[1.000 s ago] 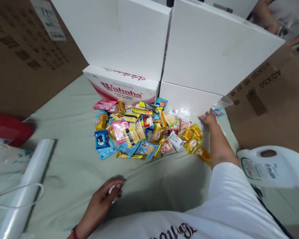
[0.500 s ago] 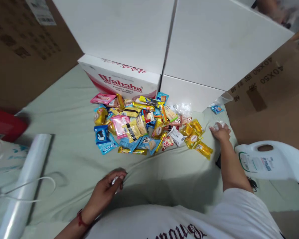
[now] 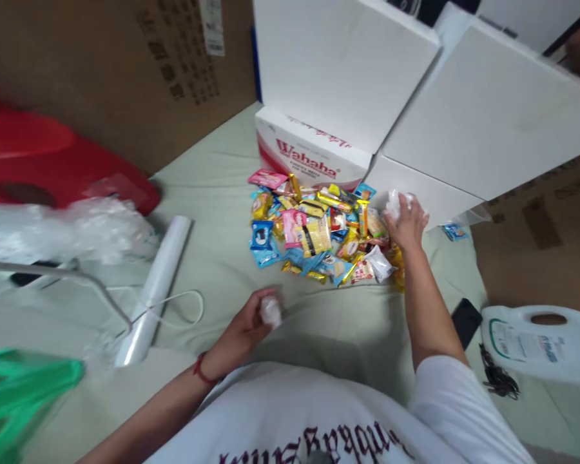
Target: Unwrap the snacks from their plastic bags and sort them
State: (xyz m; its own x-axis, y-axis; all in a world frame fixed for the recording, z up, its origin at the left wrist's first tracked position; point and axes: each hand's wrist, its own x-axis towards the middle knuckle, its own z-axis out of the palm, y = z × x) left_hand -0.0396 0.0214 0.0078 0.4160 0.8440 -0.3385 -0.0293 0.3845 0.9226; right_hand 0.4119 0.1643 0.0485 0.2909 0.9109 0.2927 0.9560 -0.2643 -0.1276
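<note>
My left hand (image 3: 247, 327) is closed around a small crumpled piece of clear plastic (image 3: 270, 312) just in front of the pile of packaged snacks (image 3: 314, 235). At the pile's right end, my right hand (image 3: 408, 224) has its fingers curled over crumpled clear plastic (image 3: 394, 202). Part of that plastic is hidden by the hand. Blue, yellow, pink, red and white wrappers overlap in the pile. A white snack packet (image 3: 379, 263) lies below my right hand, and yellow packets (image 3: 397, 258) are partly covered by my forearm.
Behind the pile stand a Wahaha carton (image 3: 314, 151) and white boxes (image 3: 348, 64). A blue packet (image 3: 454, 232), a phone (image 3: 466, 319) and a white jug (image 3: 517, 341) lie at right. At left are a plastic roll (image 3: 157, 283), a red container (image 3: 67, 154) and a green bag (image 3: 24, 386).
My right hand has moved left and away from me, from beside the pile to the plastic at its right end. More plastic shows in my left hand. The view has shifted left.
</note>
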